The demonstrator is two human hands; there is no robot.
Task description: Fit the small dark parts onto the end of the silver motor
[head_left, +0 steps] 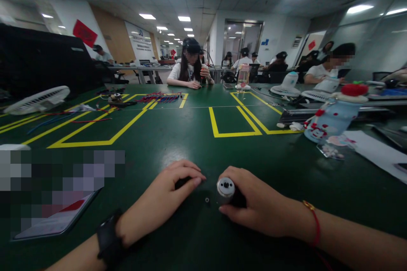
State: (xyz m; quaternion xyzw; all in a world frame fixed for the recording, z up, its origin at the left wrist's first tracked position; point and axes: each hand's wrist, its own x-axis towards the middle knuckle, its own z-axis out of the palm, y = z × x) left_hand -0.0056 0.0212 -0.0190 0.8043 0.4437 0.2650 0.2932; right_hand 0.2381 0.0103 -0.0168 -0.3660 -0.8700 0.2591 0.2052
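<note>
The dark-green, smooth-topped table (178,144) is marked out w/ yellow tape outlines (238,134); at its far side a co-worker w/ long dark hair and a white top (187,70) is seated. To the rt, a pale-blue bottle w/ a rounded red top (338,116) is seen; at near left, a flat, glossy grey slab (63,220), partly obscured, is laid just beside the left forearm.

Risks, as judged: on so smooth a top, small loose bits could be sent rolling by a jolt or a stray fingertip, & poss. lost; the slab could be nudged if the left forearm were swung outward; a smooth metal body could be let slip if gripped too lightly.

Hands: the right hand (254,203) is curved round a silver metal cylinder w/ a holed end face (226,188), thumb on the near side, fingers on the far side; the holed end is turned up & toward the camera. Whether its base is rested on the table can't be told. The left hand (173,184) is half curled, thumb & index tips brought close; whether anything's pinched can't be told.

Btwn the hands, nearer the cylinder but apart from it, a tiny ring-like metal part (207,200) is left lying on the table, untouched.
</note>
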